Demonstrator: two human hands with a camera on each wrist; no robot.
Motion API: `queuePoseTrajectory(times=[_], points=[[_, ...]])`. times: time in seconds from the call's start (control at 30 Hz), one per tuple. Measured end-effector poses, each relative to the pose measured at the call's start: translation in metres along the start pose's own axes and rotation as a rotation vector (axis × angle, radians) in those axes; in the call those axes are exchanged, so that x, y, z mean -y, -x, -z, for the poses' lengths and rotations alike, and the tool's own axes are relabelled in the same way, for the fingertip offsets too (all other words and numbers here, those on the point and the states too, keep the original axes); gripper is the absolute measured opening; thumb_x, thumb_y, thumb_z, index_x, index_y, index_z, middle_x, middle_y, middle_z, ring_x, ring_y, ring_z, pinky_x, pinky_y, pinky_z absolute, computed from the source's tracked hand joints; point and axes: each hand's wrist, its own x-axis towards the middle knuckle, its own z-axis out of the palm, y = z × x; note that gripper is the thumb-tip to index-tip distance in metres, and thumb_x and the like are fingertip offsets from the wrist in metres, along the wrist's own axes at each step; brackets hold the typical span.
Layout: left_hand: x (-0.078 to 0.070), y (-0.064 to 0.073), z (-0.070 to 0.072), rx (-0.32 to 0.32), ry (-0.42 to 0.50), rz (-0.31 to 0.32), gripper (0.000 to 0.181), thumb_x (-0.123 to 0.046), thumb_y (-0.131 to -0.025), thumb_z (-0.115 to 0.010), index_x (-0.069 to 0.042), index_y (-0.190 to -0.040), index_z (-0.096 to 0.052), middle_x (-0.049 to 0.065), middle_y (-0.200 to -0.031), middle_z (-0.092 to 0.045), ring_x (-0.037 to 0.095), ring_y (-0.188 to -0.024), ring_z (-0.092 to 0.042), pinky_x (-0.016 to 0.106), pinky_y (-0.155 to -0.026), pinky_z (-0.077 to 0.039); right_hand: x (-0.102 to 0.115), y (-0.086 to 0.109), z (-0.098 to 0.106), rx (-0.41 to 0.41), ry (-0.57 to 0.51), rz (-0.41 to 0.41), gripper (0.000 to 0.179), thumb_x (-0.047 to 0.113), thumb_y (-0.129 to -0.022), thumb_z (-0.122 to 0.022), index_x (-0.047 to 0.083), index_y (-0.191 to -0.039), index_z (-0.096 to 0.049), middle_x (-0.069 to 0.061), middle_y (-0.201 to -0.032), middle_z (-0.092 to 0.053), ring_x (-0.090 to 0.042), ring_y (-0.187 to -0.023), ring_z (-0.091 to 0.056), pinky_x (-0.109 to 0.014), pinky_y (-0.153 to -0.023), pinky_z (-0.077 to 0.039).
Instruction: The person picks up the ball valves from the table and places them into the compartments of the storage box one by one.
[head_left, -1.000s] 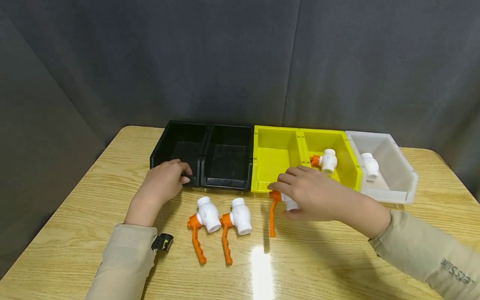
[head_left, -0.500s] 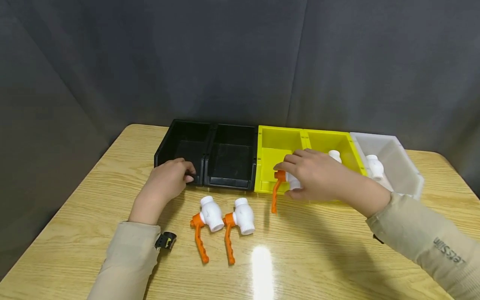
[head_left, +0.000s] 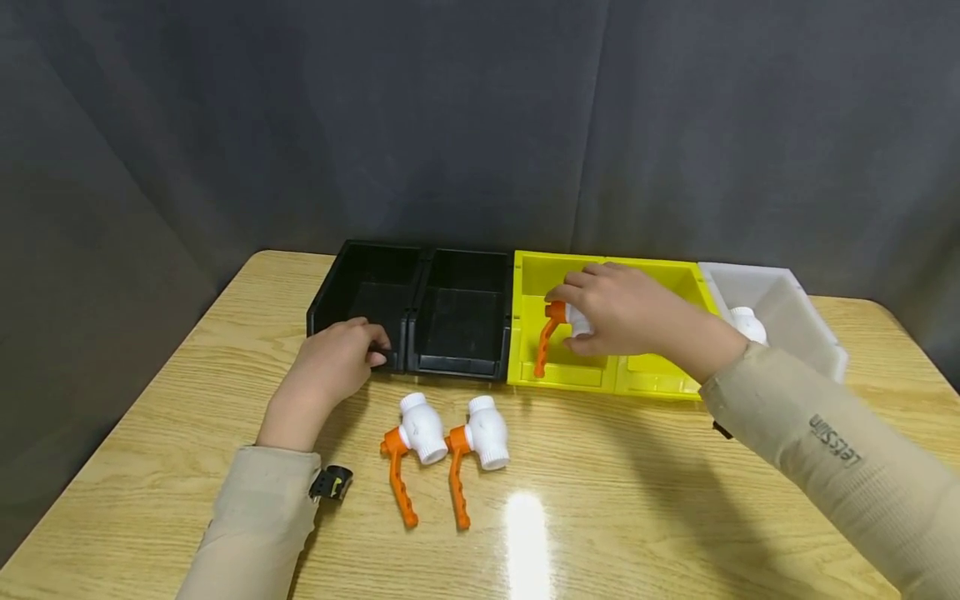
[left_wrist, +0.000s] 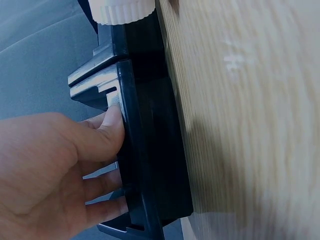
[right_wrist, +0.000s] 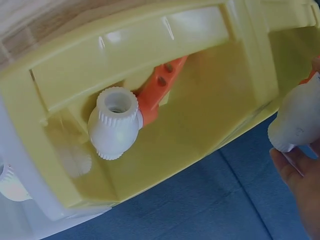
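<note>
My right hand (head_left: 626, 308) holds a white ball valve (head_left: 579, 319) with an orange lever over the left yellow bin (head_left: 536, 283); the palm hides part of its body. In the right wrist view, the fingers touch the valve's white end. My left hand (head_left: 333, 358) grips the front rim of the leftmost black bin (left_wrist: 131, 130), thumb outside and fingers inside. Two more ball valves, a left one (head_left: 422, 429) and a right one (head_left: 487, 433), lie on the table with levers towards me.
The right yellow bin (right_wrist: 210, 125) contains a ball valve (right_wrist: 115, 127). A translucent white bin (head_left: 813, 333) at the row's right end has a white valve body (head_left: 747, 323) inside. A second black bin (head_left: 461, 325) stands beside the left yellow one. Behind hangs a grey curtain (head_left: 450, 125).
My right hand has carried the ball valve up and away from me, from in front of the yellow bins to above the left yellow one. The left hand has stayed on the black bin.
</note>
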Motion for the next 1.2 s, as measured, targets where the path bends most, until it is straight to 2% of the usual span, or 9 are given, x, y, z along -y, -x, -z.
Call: queuePoseTrajectory(times=[0.2,0.57,0.77,1.03,1.2], points=[[0.002,0.001,0.000,-0.002,-0.004,0.007,0.016,-0.014,-0.094,-0.068,-0.006,-0.108,-0.071,0.011,-0.100,-0.065,0.032,-0.092,-0.062,0.050,-0.083,-0.051,-0.007,-0.015,-0.001,0.028,0.035,-0.023,0.051,0.034,-0.080,-0.079,0.007,-0.121,-0.066,-0.009,-0.115,-0.067,-0.031,-0.101,-0.061,-0.045,-0.093,-0.051],[0.004,-0.001,-0.001,-0.014,-0.013,-0.001,0.016,-0.014,-0.094,-0.069,-0.006,-0.108,-0.071,0.011,-0.099,-0.065,0.032,-0.092,-0.062,0.049,-0.081,-0.052,-0.013,-0.038,-0.006,0.135,0.062,-0.129,0.056,0.037,-0.080,-0.081,0.010,-0.126,-0.064,-0.008,-0.120,-0.065,-0.030,-0.101,-0.059,-0.045,-0.096,-0.048],[0.003,0.000,-0.001,-0.008,-0.011,-0.009,0.015,-0.013,-0.095,-0.068,-0.006,-0.108,-0.072,0.010,-0.099,-0.065,0.032,-0.092,-0.063,0.050,-0.081,-0.052,-0.014,-0.045,-0.014,0.156,0.036,-0.122,0.054,0.034,-0.081,-0.081,0.010,-0.126,-0.065,-0.008,-0.119,-0.066,-0.030,-0.103,-0.059,-0.047,-0.098,-0.047],[0.002,-0.001,-0.001,-0.011,-0.012,-0.011,0.016,-0.014,-0.095,-0.068,-0.006,-0.108,-0.072,0.010,-0.099,-0.065,0.032,-0.093,-0.063,0.049,-0.082,-0.052,-0.010,-0.052,-0.015,0.169,0.064,-0.109,0.053,0.033,-0.079,-0.083,0.010,-0.124,-0.067,-0.008,-0.119,-0.066,-0.030,-0.102,-0.059,-0.046,-0.096,-0.048],[0.002,0.000,-0.001,0.001,-0.009,-0.006,0.016,-0.013,-0.095,-0.068,-0.006,-0.108,-0.072,0.010,-0.099,-0.065,0.032,-0.092,-0.063,0.049,-0.082,-0.052,-0.006,-0.057,-0.017,0.221,0.058,-0.125,0.051,0.031,-0.079,-0.083,0.010,-0.123,-0.067,-0.009,-0.113,-0.064,-0.029,-0.098,-0.060,-0.044,-0.093,-0.051]])
